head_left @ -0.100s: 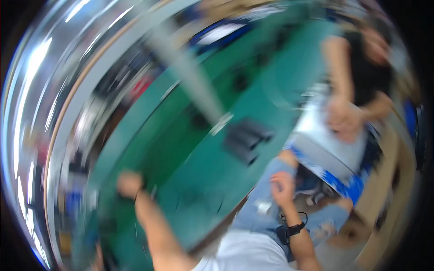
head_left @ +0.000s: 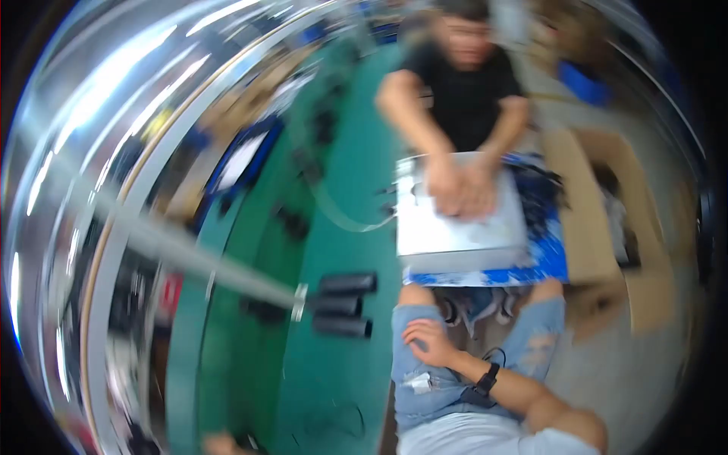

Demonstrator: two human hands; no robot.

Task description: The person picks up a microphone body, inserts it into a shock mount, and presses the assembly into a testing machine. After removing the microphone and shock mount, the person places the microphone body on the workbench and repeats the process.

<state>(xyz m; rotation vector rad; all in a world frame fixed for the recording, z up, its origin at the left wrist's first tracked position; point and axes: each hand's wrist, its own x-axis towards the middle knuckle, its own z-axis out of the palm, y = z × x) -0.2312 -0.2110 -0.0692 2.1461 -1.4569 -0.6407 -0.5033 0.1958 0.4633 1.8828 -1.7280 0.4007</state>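
My right hand (head_left: 430,341) rests on the thigh of my light blue jeans, its fingers loosely spread and nothing visible in them. A black strap with a small dark device (head_left: 487,381) circles that wrist, and a thin cable loops off it. At the lower left edge, partly cut off and smeared by motion, is my left hand (head_left: 220,444); its fingers cannot be made out. Beside it lies something dark on the green table (head_left: 322,394). Three black tube-like pieces (head_left: 341,305) lie side by side on the table, apart from both hands.
Across from me a person in a black top presses both hands (head_left: 462,189) onto a white box-like surface (head_left: 432,235) over a blue-edged support (head_left: 485,277). Open cardboard boxes (head_left: 584,220) stand at the right. A pale post (head_left: 220,269) slants across the left. Small dark parts (head_left: 292,221) line the table.
The view has swung right, so the table and the other person appear further left. My left hand has dropped to the lower edge; my right hand stays on the thigh.
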